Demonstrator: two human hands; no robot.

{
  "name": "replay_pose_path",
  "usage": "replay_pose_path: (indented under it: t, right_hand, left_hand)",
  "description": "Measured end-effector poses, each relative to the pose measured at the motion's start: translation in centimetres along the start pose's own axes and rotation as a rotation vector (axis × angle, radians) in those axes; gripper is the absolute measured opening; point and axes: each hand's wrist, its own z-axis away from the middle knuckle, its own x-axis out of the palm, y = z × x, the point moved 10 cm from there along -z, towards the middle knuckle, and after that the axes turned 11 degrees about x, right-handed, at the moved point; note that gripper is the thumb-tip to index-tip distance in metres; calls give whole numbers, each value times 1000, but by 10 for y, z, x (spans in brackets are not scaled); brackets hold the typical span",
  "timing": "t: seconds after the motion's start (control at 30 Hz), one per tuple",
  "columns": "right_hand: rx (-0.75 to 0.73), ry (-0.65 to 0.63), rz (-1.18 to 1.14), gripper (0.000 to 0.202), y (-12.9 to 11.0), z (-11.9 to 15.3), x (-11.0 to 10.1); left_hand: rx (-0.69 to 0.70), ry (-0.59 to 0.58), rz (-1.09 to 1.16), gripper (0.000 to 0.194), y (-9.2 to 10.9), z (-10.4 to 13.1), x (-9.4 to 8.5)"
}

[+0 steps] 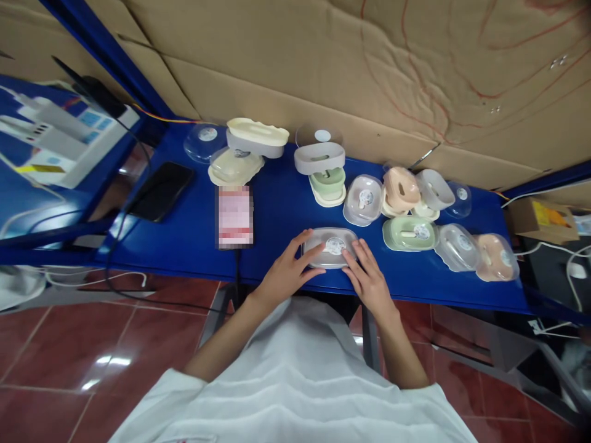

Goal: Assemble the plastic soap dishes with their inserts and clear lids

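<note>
A grey lidded soap dish (316, 237) lies on the blue table close to its front edge. Its clear lid carries a round white label. My left hand (290, 267) grips the dish's left end, fingers reaching over the lid and the thumb by the front edge. At the right end, my right hand (370, 280) holds the dish with its fingers spread on the lid. Behind it sit a grey tray (318, 160) on a green dish (329, 181), and a closed grey dish (363, 200). A closed green dish (409, 234) lies to the right.
More dishes stand along the right, including a peach tray (401, 187) and a closed peach dish (496, 258). Cream and grey trays (256, 138) are stacked at the back left. A phone with a blurred screen (235, 216), a black phone (161, 191) and a power strip (87, 141) lie left.
</note>
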Motion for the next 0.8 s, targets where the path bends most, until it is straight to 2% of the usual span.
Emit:
replay_pose_path:
  t: [0.13, 0.27, 0.4, 0.53, 0.63, 0.8]
  right_hand:
    - [7, -21, -25, 74, 1, 0, 1]
    - [18, -30, -80, 62, 7, -3, -8]
    - [140, 59, -188, 50, 33, -30, -25]
    - [265, 45, -120, 55, 51, -63, -20]
    - [261, 87, -84, 57, 41, -61, -21]
    - [202, 206, 54, 40, 6, -17, -24]
  left_hand:
    - [-1, -1, 24, 62, 1, -1, -1]
    - [-67, -15, 85, 56, 3, 0, -7]
    - [-96, -27, 116, 55, 9, 5, -13]
    - [-84, -38, 95, 54, 17, 7, -12]
    - [-108, -30, 98, 52, 22, 2, -1]
    - [-169, 4, 203, 56, 30, -22, 22]
